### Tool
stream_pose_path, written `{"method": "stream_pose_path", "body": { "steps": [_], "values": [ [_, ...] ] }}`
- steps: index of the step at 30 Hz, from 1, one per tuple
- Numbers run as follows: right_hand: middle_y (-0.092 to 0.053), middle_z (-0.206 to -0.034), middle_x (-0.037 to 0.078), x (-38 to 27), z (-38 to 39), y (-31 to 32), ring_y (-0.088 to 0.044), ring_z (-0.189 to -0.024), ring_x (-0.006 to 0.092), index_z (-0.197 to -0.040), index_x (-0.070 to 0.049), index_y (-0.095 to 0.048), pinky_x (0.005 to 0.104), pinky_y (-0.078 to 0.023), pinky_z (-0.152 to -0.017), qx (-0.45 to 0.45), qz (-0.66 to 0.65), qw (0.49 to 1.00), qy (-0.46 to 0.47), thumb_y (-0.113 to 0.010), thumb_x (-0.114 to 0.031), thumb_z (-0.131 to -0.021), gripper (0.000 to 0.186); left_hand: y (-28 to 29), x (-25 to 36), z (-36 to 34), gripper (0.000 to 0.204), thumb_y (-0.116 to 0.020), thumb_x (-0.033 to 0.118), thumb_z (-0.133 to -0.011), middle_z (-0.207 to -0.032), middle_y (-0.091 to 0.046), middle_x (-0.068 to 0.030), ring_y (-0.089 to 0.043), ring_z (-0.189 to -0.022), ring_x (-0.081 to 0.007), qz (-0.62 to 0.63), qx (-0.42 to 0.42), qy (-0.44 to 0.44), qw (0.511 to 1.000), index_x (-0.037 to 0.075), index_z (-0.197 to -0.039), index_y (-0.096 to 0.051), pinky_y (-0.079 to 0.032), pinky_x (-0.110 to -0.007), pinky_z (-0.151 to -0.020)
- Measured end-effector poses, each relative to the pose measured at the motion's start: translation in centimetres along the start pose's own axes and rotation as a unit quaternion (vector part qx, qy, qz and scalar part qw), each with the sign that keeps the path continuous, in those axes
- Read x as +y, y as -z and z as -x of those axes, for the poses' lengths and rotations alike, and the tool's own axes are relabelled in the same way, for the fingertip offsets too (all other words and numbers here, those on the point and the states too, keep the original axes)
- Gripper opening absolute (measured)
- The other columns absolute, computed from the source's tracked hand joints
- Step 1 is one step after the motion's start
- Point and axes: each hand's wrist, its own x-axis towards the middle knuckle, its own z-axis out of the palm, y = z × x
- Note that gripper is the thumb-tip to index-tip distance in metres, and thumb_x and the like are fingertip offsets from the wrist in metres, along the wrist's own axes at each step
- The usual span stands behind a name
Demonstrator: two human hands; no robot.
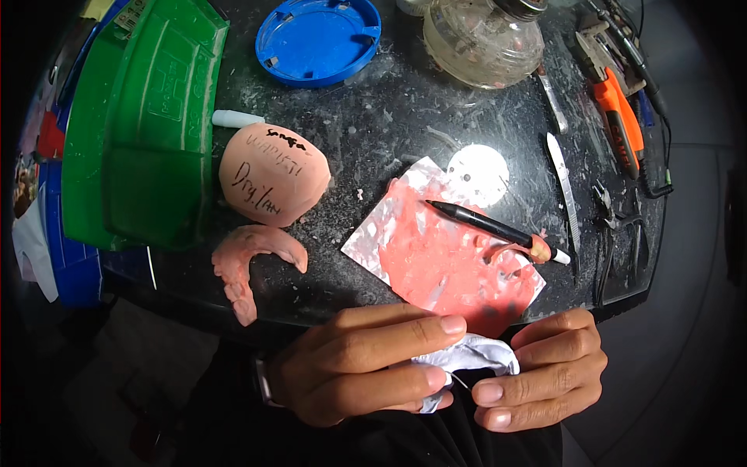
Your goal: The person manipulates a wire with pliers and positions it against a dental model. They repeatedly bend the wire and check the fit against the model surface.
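While I watch from a distance, the left hand (354, 362) pinches a white arch (486, 354) with its fingers drawn nearly together, and the right hand (560, 370) curls its fingertips about the right end; how hard either presses, I cannot tell. The arch is held over the lap (506, 445), just off the table's (358, 140) near edge, so a slip would, I judge, send it to the lap or floor (689, 249) rather than the tabletop. Pressure from opposite ends could bend or crack it, should it prove thin and brittle. Swung carelessly forward, it could brush the pink-smeared card (372, 243) and pick up residue, or knock the pen (482, 223) lying loose across it.
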Motion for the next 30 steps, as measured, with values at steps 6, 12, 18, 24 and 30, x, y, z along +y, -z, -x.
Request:
{"method": "stream_pose_path", "body": {
  "steps": [6, 12, 18, 24, 30],
  "values": [
    [-0.068, -0.096, -0.009, 0.3, 0.0, -0.3, -0.052, -0.070, 0.0060, -0.097, -0.020, -0.068, 0.0182, -0.041, -0.059, -0.009, -0.010, 1.000, 0.014, -0.071, -0.013, -0.074, 0.024, -1.2, -0.7, 0.5, 0.036, -0.075, 0.000, -0.066, -0.102, -0.060, -0.0209, -0.064, -0.085, -0.0280, -0.012, 0.069, -0.034, 0.997, -0.001, -0.095, -0.053, -0.056, -0.030, -0.068],
    [-0.067, -0.095, -0.011, 0.7, 0.1, -0.2, -0.050, -0.069, 0.0061, -0.093, -0.021, -0.070, 0.0189, -0.041, -0.061, -0.012, -0.012, 0.999, 0.046, -0.068, -0.013, -0.076, 0.019, -1.4, -0.5, 0.5, 0.028, -0.069, -0.006, -0.068, -0.099, -0.061, -0.0232, -0.064, -0.079, -0.0281, 0.008, 0.100, -0.046, 0.994, -0.002, -0.088, -0.050, -0.056, -0.030, -0.066],
    [-0.067, -0.095, -0.013, 0.7, 0.1, -0.2, -0.050, -0.070, 0.0059, -0.091, -0.023, -0.070, 0.0197, -0.041, -0.063, -0.017, -0.003, 0.998, 0.057, -0.067, -0.013, -0.075, 0.019, -1.4, -0.8, 0.7, 0.025, -0.067, -0.005, -0.069, -0.100, -0.061, -0.0231, -0.063, -0.082, -0.0281, -0.005, 0.099, -0.058, 0.993, -0.002, -0.088, -0.050, -0.056, -0.029, -0.067],
    [-0.067, -0.094, -0.013, 0.7, 0.2, -0.2, -0.050, -0.071, 0.0061, -0.091, -0.023, -0.070, 0.0203, -0.042, -0.063, -0.014, 0.004, 0.998, 0.055, -0.068, -0.014, -0.075, 0.019, -1.2, -0.5, 0.7, 0.024, -0.068, -0.005, -0.069, -0.099, -0.061, -0.0229, -0.063, -0.082, -0.0284, -0.001, 0.081, -0.043, 0.996, -0.002, -0.086, -0.051, -0.056, -0.029, -0.067],
    [-0.066, -0.095, -0.011, 0.2, 0.8, 0.1, -0.053, -0.074, 0.0081, -0.097, -0.023, -0.069, 0.0236, -0.046, -0.069, -0.008, 0.022, 1.000, 0.020, -0.073, -0.019, -0.072, 0.026, 0.3, -0.3, 0.3, 0.041, -0.075, 0.000, -0.064, -0.112, -0.055, -0.0235, -0.058, -0.095, -0.0312, 0.000, -0.009, 0.027, 1.000, 0.001, -0.097, -0.051, -0.051, -0.035, -0.077]
  ]
}}
